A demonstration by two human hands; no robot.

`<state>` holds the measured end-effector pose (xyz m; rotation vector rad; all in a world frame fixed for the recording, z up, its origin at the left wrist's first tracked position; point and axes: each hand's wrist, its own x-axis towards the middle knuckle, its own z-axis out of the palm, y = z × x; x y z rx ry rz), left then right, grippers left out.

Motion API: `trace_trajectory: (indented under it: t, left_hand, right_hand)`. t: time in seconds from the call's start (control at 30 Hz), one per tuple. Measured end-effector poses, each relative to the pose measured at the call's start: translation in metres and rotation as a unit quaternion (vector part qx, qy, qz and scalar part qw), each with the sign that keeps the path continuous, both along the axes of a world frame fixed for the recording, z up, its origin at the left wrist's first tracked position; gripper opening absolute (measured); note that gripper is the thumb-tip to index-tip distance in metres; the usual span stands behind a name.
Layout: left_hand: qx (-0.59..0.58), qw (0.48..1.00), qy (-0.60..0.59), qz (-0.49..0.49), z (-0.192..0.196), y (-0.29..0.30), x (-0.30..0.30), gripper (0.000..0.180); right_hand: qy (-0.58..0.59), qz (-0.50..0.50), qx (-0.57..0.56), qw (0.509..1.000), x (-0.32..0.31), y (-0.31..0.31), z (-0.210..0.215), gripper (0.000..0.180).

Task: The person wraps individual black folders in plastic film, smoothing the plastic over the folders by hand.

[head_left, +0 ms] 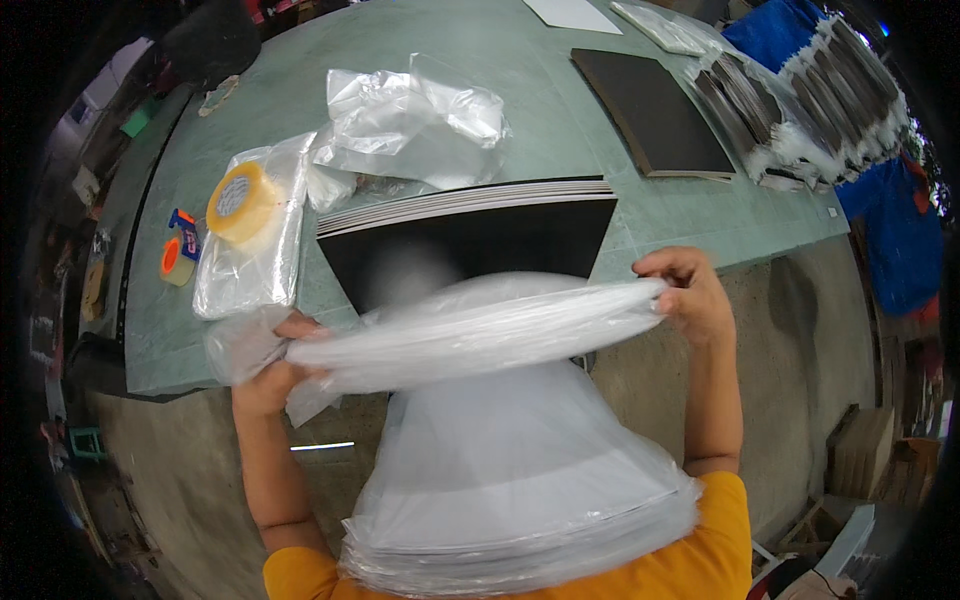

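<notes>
A sheet or bag of clear plastic (470, 335) is stretched and bunched in a band between my hands, over the table's near edge. My left hand (270, 385) is closed round one gathered end. With thumb and fingers my right hand (697, 300) pinches the other end. Below the band, a broad plastic-covered grey-white piece (530, 455) leans against my orange shirt; whether it joins the held plastic is hard to tell. Just beyond lies a stack of black boards (480, 235) with pale edges, its near side partly behind the plastic.
On the green table (540, 120) lie crumpled clear plastic (420, 125), a pack of clear bags (255, 280) with a tape roll (243, 205) on it, and a tape dispenser (180, 255). At right are a black board stack (650, 115) and plastic-wrapped dark bundles (840, 90).
</notes>
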<state>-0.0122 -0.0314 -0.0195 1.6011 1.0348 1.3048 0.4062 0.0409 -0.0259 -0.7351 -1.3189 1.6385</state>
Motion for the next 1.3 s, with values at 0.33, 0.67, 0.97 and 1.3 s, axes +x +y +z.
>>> trace_trajectory:
  t: [0.33, 0.67, 0.97, 1.3]
  left_hand:
    - [-0.539, 0.815, -0.213, 0.009, -0.223, -0.041, -0.025, 0.022]
    - [-0.311, 0.874, 0.15, -0.342, -0.055, -0.046, 0.02, 0.025]
    - [-0.456, 0.855, -0.003, -0.246, -0.091, -0.05, 0.008, 0.034]
    - [-0.614, 0.788, -0.022, -0.027, -0.172, -0.042, -0.019, 0.036]
  right_hand:
    - [-0.165, -0.112, -0.397, 0.896, -0.013, -0.062, -0.216, 0.026]
    - [-0.12, 0.19, -0.289, 0.931, -0.009, -0.033, -0.142, 0.017]
    - [-0.021, 0.121, -0.352, 0.928, -0.019, -0.027, -0.146, 0.017]
    - [-0.285, -0.051, -0.236, 0.928, -0.021, -0.043, -0.262, 0.016]
